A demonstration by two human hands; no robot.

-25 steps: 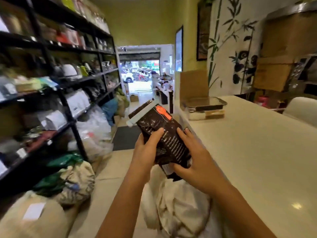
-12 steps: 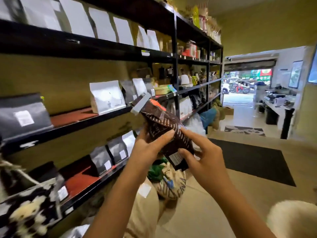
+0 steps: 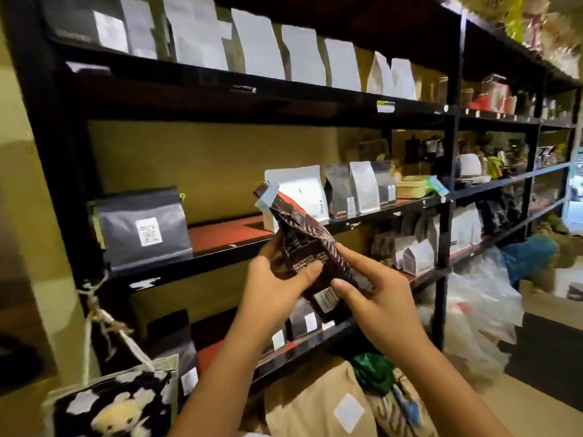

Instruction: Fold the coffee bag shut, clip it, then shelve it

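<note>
— Where is the coffee bag (image 3: 310, 247)?

— Up in front of the black shelf unit (image 3: 446, 197), held in the air by both hands. It is dark brown with fine print, tilted so its top leans up and to the left. A pale clip (image 3: 268, 198) sits across the folded top.

— How do the hands hold it?

— The left hand (image 3: 271, 288) is wrapped around the lower left side, thumb laid across the front. The right hand (image 3: 375, 298) pinches the lower right corner, thumb on the front near a white label. Both are closed on the bag, close together but not touching each other as far as I can tell.

— Is the bag on a shelf?

— No, it rests on nothing. Behind it runs the middle shelf (image 3: 227, 236), with a reddish surface. A large grey bag (image 3: 142, 228) with a white label stands at its left end, and a white bag (image 3: 299, 190) stands just behind the clipped top, then a row of smaller grey and silver pouches to the right.

— And around that?

— The shelf above carries a line of white pouches (image 3: 303, 55). Below the hands, on the floor, lies a brown paper sack (image 3: 318, 408) with a white diamond label, and at the lower left a black-and-white cloth bag (image 3: 116, 405) hangs from a rope.
</note>
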